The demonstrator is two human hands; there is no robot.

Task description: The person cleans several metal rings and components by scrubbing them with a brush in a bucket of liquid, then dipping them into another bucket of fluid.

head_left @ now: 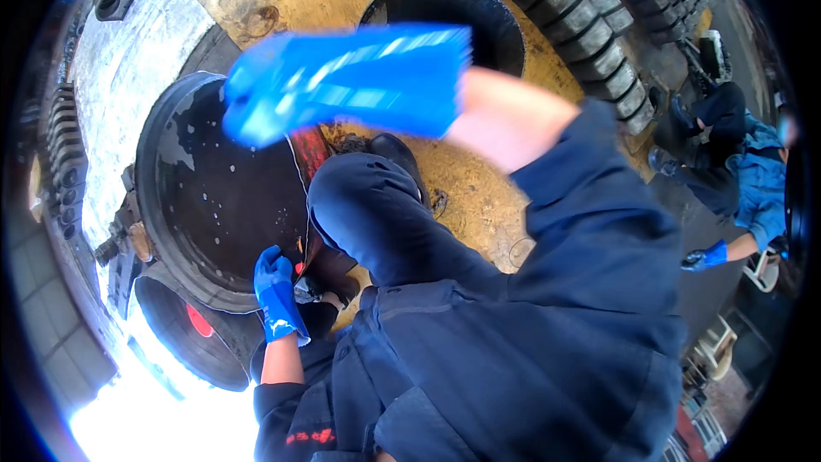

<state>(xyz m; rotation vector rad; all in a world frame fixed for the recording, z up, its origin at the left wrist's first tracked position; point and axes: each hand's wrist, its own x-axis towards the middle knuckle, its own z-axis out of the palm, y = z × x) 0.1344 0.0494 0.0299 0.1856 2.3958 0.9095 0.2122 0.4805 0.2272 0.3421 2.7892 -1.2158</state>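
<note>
A large round black tub (218, 197) stands at the left, its dark, wet-looking inside dotted with pale flecks. My left hand (275, 287), in a blue rubber glove, is at the tub's near right rim, its fingers bent closed over the edge. Above the tub's far right side is my right hand (265, 90), also in a blue glove and smeared by motion. Its fingers are too blurred to show whether they hold anything. The right forearm crosses in from the right, with the dark sleeve pushed up.
Another black round vessel (445, 13) stands on the yellowish stained floor (479, 180) at the back. Big treaded tyres (590, 38) lie at the back right. A second dark round piece (192, 334) leans below the tub. At the far right sits a person (757, 175) wearing a blue glove.
</note>
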